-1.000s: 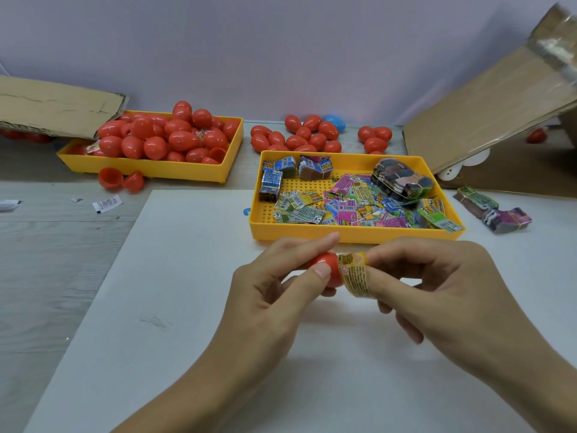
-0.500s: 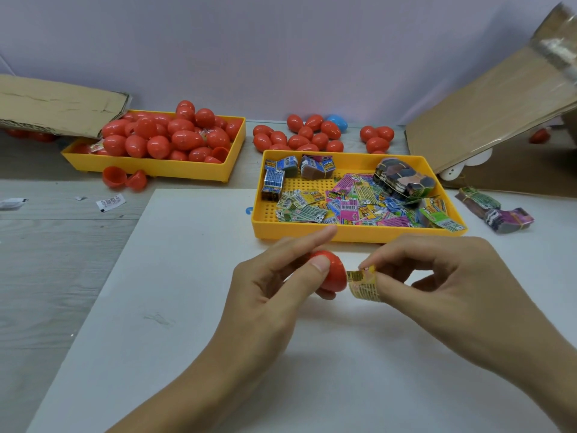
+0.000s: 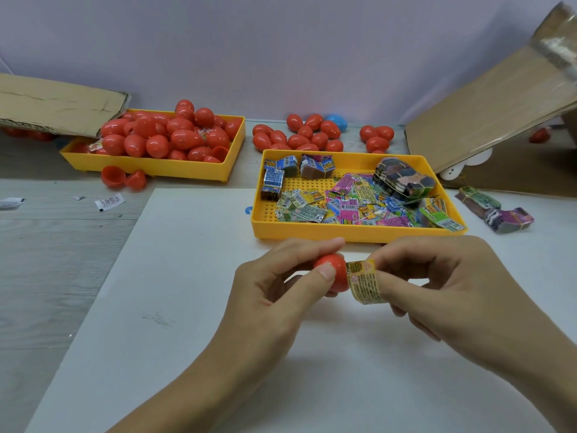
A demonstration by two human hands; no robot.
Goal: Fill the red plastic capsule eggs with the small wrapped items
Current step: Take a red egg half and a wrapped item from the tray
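Head view: left hand pinching a red capsule egg half between thumb and forefinger, low over the white mat. Right hand gripping a rolled yellow wrapped item, its end touching the egg half's open side. Just beyond, near yellow tray holding loose colourful wrapped items. Far left, another yellow tray heaped with red eggs; more red eggs loose behind the near tray.
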